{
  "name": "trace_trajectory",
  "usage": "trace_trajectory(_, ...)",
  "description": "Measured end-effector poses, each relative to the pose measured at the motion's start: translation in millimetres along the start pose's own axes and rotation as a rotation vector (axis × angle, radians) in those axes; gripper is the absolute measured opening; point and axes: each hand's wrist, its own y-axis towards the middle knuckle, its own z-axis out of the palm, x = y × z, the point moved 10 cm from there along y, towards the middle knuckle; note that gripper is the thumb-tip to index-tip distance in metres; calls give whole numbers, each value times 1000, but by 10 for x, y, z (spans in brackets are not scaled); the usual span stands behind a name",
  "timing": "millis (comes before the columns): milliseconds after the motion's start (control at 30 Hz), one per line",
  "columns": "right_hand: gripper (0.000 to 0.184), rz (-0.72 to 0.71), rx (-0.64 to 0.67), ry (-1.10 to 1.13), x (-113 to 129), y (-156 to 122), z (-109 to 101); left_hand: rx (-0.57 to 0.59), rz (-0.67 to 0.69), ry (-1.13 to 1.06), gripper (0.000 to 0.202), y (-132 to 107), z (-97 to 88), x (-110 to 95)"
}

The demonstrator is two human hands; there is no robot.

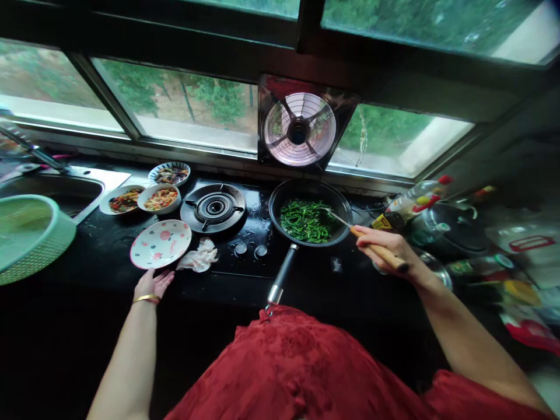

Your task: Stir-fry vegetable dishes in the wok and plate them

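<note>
My right hand [389,251] is wrapped round the wooden handle of a cooking spatula [378,254]. Its metal end reaches into the chopped green vegetables [308,221] in a dark frying pan [275,204]. The pan sits on the right side of the stove, its handle pointing toward my body. My left hand [153,286] is at the near rim of a white plate with pink and dark prints [161,244], palm up and fingers stretched out. Whether the plate rests on the counter or on my fingertips, I cannot tell. A crumpled pale cloth or tissue [199,256] lies beside it.
Left of the bare burner [214,208] stand several filled dishes, one a striped bowl [170,174]. A green basket [39,239] is by the sink [96,201]. Bottles [415,198] and a lidded pot [455,224] crowd the right. An exhaust fan [300,129] is behind the pan.
</note>
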Motion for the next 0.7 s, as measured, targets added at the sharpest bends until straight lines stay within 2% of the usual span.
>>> trace_trajectory(100,10,53,-56,64,-64,3,201,21,-16,17,45,153,177,-57)
trace_trajectory(233,9,-26,78,127,127,-61,553,83,70,55,52,298,329,-168)
trace_trajectory(300,10,-24,113,125,134,-63,590,72,79,25,56,363,328,-201)
trace_trajectory(400,10,55,-15,136,-8,15,420,46,64,-42,69,395,274,-218)
trace_trajectory(500,12,147,-167,175,-130,-5,163,73,58,-73,77,281,172,-211)
trace_trajectory(633,14,388,-429,292,-415,-389,-216,123,133,-49,73,-84,-108,-288)
trace_trajectory(700,19,543,-611,485,-690,-675,-254,100,160,-34,68,-311,-281,-341)
